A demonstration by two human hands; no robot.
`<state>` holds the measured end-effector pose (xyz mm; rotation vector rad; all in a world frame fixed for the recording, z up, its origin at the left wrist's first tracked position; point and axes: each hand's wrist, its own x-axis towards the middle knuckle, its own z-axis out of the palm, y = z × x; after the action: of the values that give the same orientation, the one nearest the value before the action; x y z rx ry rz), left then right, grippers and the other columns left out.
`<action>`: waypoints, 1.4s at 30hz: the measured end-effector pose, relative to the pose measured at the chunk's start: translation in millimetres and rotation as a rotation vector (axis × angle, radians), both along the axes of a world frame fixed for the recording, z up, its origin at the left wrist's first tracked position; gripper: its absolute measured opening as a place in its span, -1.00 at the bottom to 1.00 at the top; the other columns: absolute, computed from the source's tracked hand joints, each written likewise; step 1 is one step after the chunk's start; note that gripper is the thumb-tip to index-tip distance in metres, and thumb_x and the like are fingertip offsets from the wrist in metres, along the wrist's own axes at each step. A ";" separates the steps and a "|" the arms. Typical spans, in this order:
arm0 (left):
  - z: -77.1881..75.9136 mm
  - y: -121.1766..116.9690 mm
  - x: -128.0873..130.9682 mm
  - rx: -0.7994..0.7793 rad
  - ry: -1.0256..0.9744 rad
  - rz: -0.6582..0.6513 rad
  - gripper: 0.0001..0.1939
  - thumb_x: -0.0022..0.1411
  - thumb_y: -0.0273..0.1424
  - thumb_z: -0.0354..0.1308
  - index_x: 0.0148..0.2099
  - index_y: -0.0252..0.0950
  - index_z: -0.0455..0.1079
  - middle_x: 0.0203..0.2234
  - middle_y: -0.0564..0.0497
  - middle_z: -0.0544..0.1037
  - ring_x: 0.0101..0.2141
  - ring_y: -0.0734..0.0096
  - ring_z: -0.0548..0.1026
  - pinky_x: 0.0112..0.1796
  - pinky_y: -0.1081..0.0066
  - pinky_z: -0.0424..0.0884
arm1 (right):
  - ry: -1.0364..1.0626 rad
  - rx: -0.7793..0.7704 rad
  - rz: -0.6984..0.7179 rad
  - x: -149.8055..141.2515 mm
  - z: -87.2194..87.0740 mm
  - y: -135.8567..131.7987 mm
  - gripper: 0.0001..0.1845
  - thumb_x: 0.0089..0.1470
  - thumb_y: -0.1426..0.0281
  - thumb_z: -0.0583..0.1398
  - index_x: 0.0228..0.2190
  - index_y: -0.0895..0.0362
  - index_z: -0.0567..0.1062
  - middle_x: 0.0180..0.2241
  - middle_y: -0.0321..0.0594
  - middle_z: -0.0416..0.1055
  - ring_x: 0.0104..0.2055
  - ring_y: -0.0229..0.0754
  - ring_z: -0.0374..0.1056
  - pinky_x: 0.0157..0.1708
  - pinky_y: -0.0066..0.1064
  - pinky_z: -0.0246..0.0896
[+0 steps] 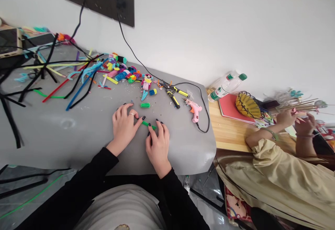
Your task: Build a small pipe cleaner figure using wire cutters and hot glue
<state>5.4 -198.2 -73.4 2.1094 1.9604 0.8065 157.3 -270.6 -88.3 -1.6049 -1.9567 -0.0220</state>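
Observation:
Between my two hands a short green pipe cleaner piece [149, 124] lies low over the grey table top [89, 129]. My left hand [125, 123], with a ring on one finger, has its thumb and bent index finger at the piece's left end. At the right end, my right hand [158, 144] holds it between thumb and fingertips. Just beyond lies a small green bundle of pipe cleaner [145, 105], and past it a blue and yellow bundle [153, 92]. A small pipe cleaner doll [146, 82] lies behind these.
Black-and-yellow pliers [172, 96] and a pink glue gun [194, 109] with a looping cord lie right. Loose pipe cleaners [78, 80] spread left. Against the wall stand plastic bottles [225, 89]. Another person's hands [295, 120] work at the wooden table [230, 136].

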 end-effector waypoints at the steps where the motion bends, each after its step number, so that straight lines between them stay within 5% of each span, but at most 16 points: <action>1: -0.7 -0.1 -0.4 0.003 0.002 -0.007 -0.88 0.39 -0.33 0.22 -0.23 -0.22 0.40 0.26 -0.37 0.45 0.28 -0.33 0.35 0.20 -0.20 0.28 | 0.006 0.001 0.002 0.0 0.6 0.3 -0.61 0.32 0.54 0.10 0.07 0.15 0.59 0.25 0.09 0.39 0.31 0.19 0.22 0.22 0.11 0.38; 7: -6.4 -1.2 -5.5 0.038 -0.061 -0.030 -0.85 0.43 -0.30 0.15 -0.23 -0.20 0.39 0.25 -0.33 0.48 0.29 -0.26 0.35 0.22 -0.19 0.26 | 0.087 0.003 -0.030 2.2 1.1 4.3 -0.58 0.40 0.54 0.05 0.20 0.18 0.47 0.21 0.08 0.44 0.28 0.08 0.25 0.23 0.04 0.38; 12: -8.0 -1.7 -10.4 0.097 -0.205 -0.065 -0.81 0.48 -0.28 0.05 -0.15 -0.17 0.46 0.18 -0.23 0.55 0.28 -0.14 0.39 0.25 -0.16 0.26 | 0.103 -0.013 0.000 3.2 0.1 6.2 -0.73 0.40 0.53 0.12 -0.01 0.10 0.57 0.17 0.05 0.47 0.27 0.06 0.27 0.22 0.04 0.38; 19: -11.2 1.8 -24.4 0.080 -0.253 -0.280 -0.74 0.47 -0.30 0.02 -0.02 -0.11 0.55 0.13 -0.12 0.63 0.22 0.00 0.49 0.32 -0.18 0.22 | 0.218 -0.021 0.050 6.1 5.5 9.5 -0.81 0.34 0.57 0.17 -0.12 0.09 0.53 0.03 0.00 0.48 0.24 0.01 0.29 0.20 -0.03 0.37; 25: -11.5 7.1 -39.4 -0.020 -0.223 -0.448 -0.69 0.41 -0.29 0.06 0.08 -0.10 0.56 0.20 -0.13 0.59 0.24 -0.02 0.49 0.33 -0.21 0.24 | 0.335 -0.039 0.068 9.5 11.7 17.9 -0.84 0.33 0.56 0.14 -0.19 0.10 0.48 -0.17 -0.12 0.51 -0.04 -0.07 0.39 0.00 -0.21 0.41; 31: -7.3 5.6 -39.5 0.052 -0.355 -0.403 -0.73 0.44 -0.32 0.05 0.05 -0.18 0.53 0.15 -0.18 0.59 0.25 0.02 0.49 0.26 -0.07 0.40 | 0.423 -0.123 0.052 10.5 24.0 36.7 -0.82 0.21 0.57 0.15 -0.24 0.09 0.50 -0.25 -0.17 0.53 -0.13 -0.08 0.44 -0.10 -0.28 0.41; 42: -2.8 1.3 -38.3 0.063 -0.453 -0.338 -0.77 0.44 -0.31 0.05 0.00 -0.16 0.50 0.08 -0.13 0.64 0.23 0.07 0.52 0.27 -0.06 0.40 | 0.654 -0.220 0.092 27.6 67.8 52.3 -0.86 0.16 0.44 0.17 -0.24 0.07 0.53 -0.23 -0.19 0.59 -0.15 -0.13 0.54 -0.06 -0.26 0.50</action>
<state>-32.9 -196.9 -76.2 1.9866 1.3260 1.1565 184.8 -218.3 -20.6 -1.4074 -1.5421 0.6885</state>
